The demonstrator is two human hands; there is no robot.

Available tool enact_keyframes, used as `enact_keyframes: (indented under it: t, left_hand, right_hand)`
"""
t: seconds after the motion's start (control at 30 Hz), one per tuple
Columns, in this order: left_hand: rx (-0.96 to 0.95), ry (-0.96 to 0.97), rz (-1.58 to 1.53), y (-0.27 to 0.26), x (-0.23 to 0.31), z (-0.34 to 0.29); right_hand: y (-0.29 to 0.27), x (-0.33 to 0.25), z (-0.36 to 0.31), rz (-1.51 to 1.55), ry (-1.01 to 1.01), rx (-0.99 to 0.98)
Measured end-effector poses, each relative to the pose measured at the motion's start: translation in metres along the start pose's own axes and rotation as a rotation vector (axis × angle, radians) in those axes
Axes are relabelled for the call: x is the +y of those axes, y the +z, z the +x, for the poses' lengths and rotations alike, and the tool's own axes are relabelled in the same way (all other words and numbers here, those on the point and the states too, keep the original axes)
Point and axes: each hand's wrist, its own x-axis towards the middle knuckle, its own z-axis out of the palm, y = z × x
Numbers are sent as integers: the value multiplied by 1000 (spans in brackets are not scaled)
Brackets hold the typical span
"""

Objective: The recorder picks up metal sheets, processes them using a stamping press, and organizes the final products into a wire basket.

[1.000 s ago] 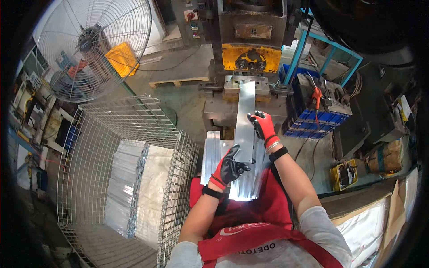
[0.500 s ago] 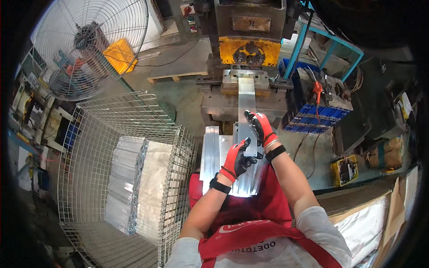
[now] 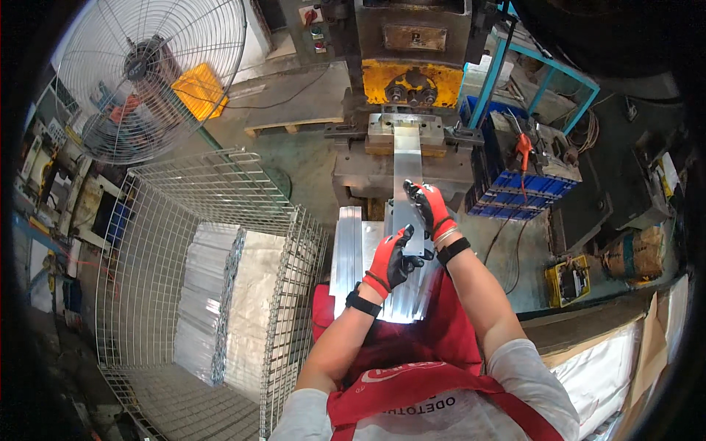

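A long flat metal strip [image 3: 408, 169] reaches from my hands forward into the die [image 3: 379, 134] of a press machine [image 3: 412, 77]. My left hand [image 3: 393, 261], in a red and black glove, grips the strip's near end at its left edge. Farther along, my right hand [image 3: 430, 209], gloved the same way, is closed on the strip's right edge. Below the strip, over my lap, lies a stack of shiny metal profiles [image 3: 348, 253]. The strip's far end is hidden inside the die.
To my left stands a wire mesh cage [image 3: 294, 294] holding stacked metal pieces [image 3: 198, 287], with a large fan [image 3: 147, 62] behind it. Blue crates [image 3: 507, 192] with a red air gun [image 3: 523, 147] are right of the press. A yellow bin [image 3: 568, 281] sits at the right.
Nearly everything holds its place. The view has shifted very slightly, while both hands stay on the strip and the strip remains in the die.
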Motion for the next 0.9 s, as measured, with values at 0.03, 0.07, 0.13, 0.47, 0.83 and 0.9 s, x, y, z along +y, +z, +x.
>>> enact_keyframes:
  t: [0.03, 0.07, 0.13, 0.47, 0.83, 0.9]
  left_hand:
    - [-8, -10, -17, -5, -2, 4]
    - [-16, -20, -34, -8, -4, 7]
    - [2, -2, -61, -5, -6, 8]
    - [19, -19, 31, 9, 2, -2]
    - [-86, 78, 2, -15, -14, -11]
    - [-18, 92, -27, -19, -30, -27]
  right_hand:
    - [1, 2, 0, 26, 28, 17]
    - [1, 4, 2, 52, 55, 34]
    - [-3, 7, 4, 76, 87, 47]
    - [-14, 20, 12, -158, -81, 39]
    - [-11, 5, -9, 24, -73, -60]
    - [-17, 14, -29, 82, -51, -99]
